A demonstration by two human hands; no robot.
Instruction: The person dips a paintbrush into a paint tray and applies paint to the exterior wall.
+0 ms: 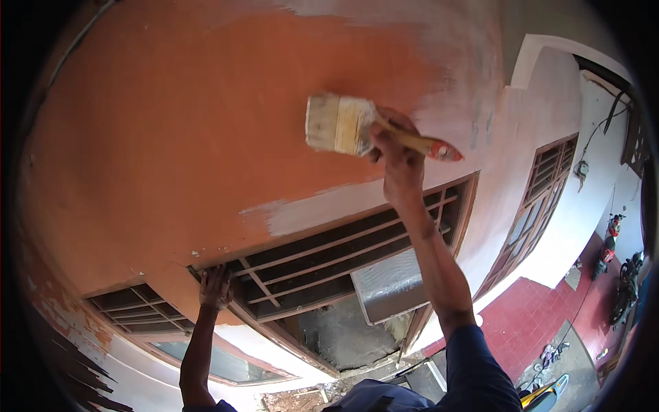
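My right hand [396, 152] is raised in front of the orange wall [206, 137], closed around the handle of a wide flat paintbrush [343, 125]. The brush's bristle end points left, and its yellowish handle ends in a red tip on the right. Pale paint coats the bristles and the band; whether they touch the wall I cannot tell. Lower left, my left hand [216, 288] grips the upper left corner of a brown wooden window frame [250, 319], with whitish smears on its skin. Part of its grip is hidden.
Whitish patches [309, 209] border the orange paint above the barred opening [343, 264]. A smaller barred window [141, 305] is at left, another window [542, 196] at right. Far below right are a red tiled floor [522, 309] and parked motorcycles [626, 292].
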